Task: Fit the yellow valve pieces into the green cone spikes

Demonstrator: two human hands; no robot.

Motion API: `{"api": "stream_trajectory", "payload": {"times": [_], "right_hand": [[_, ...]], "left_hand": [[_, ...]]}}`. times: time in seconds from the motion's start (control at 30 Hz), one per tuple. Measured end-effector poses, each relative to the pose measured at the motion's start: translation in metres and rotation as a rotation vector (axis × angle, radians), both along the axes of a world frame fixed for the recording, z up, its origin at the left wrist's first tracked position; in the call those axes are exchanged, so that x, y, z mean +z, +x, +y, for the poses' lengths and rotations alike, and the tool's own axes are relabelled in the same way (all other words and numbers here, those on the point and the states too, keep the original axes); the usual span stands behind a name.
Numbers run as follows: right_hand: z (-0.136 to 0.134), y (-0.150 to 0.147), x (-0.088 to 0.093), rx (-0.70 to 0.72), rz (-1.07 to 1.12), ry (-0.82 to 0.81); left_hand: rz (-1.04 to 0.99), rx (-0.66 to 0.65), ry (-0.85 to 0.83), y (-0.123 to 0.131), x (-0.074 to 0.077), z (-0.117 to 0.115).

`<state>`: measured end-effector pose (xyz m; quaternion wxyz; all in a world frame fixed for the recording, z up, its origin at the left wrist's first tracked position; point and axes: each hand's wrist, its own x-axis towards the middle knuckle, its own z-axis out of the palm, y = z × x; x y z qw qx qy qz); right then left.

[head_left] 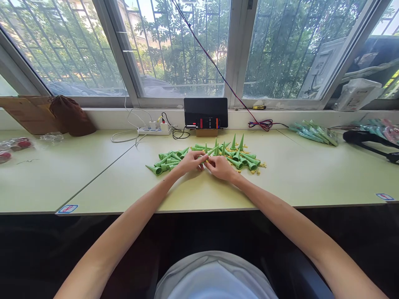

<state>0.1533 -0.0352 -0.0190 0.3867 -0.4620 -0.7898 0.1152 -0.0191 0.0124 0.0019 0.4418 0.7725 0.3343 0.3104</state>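
Held cone (212, 151): one, green, its tip slanting up to the right; it was found between the left hand (190, 162) and the right hand (222, 167), at the table (202, 196).
Left hand: pinched the held cone between thumb and fingers.
Right hand: fingers drawn together just beside the cone's lower end; whether they gripped anything could not be told.
Loose cones: two heaps, left heap (170, 160) and right heap (249, 161); overlap prevented a full count. At least four upright cones (233, 143) stood at the right heap.
Yellow pieces (263, 165): many, small, scattered around the right heap; too small to count.
Containers: one brown drawstring bag (73, 117), contents hidden, beside one cardboard box (29, 115); one white box (358, 94) in clear wrap; clear packs (314, 133) at right held green items.
Devices: one phone (209, 123) stood before one black panel (205, 108); one power strip (154, 131) carried two plugs.
Edges: pale tabletop showed between hands and front edge, and to either side of the heaps; two stickers (67, 209) marked that edge.
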Motion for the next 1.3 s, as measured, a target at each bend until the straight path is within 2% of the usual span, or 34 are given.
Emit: {"api": "stream_trajectory", "payload": {"times": [1.3], "right_hand": [[0.0008, 0.0013, -0.0015, 0.012, -0.097, -0.018]], "left_hand": [[0.051, 0.002, 0.046, 0.0006, -0.0001, -0.0001]]}}
